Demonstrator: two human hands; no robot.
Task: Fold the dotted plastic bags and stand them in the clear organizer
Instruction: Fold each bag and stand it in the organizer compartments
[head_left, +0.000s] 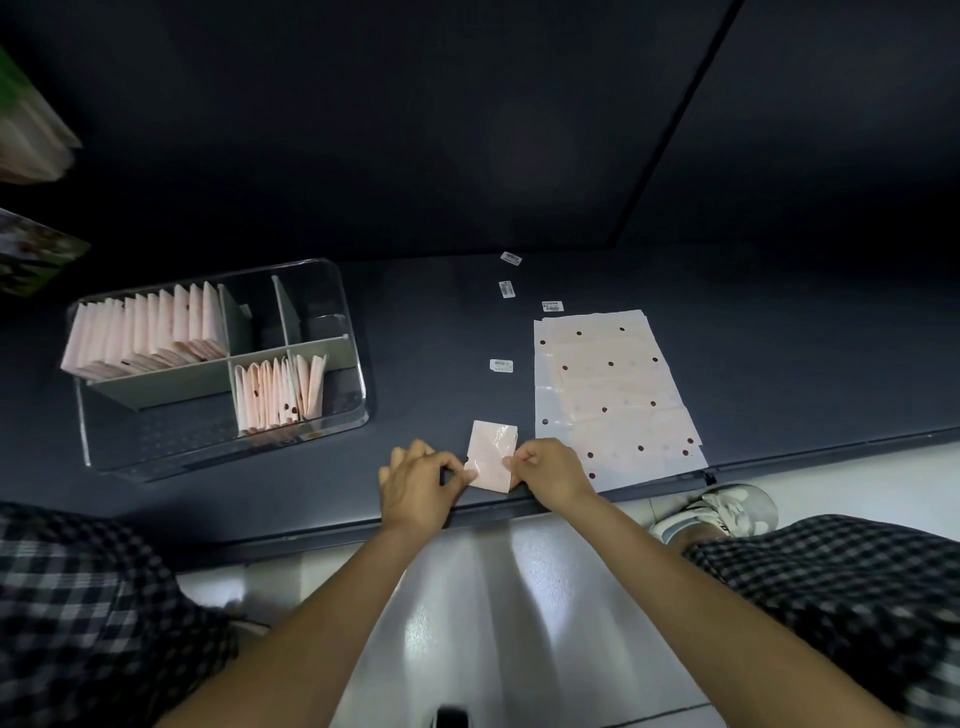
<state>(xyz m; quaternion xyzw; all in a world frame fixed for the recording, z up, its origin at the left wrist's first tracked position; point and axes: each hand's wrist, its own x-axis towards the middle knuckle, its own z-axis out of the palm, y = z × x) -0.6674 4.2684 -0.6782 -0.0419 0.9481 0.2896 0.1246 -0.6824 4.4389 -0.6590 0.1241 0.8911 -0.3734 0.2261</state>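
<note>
I saw the left hand (415, 483) and the right hand (545, 470) at the near edge of the dark table (426, 322). Both had curled fingers. Each one pinched a side of a small folded pink bag (491, 457). The left hand held its near left corner, and the right hand held its right edge. The bag lay flat on the table between them.

Just to the right lay a flat stack of dotted plastic bags (613, 384), not folded. Four little white labels (501, 365) sat on the table near it.

Farther left stood the clear organizer (343, 291). Many folded bags (150, 332) stood in its back left part. A smaller row of folded bags (278, 392) stood in a front part.
</note>
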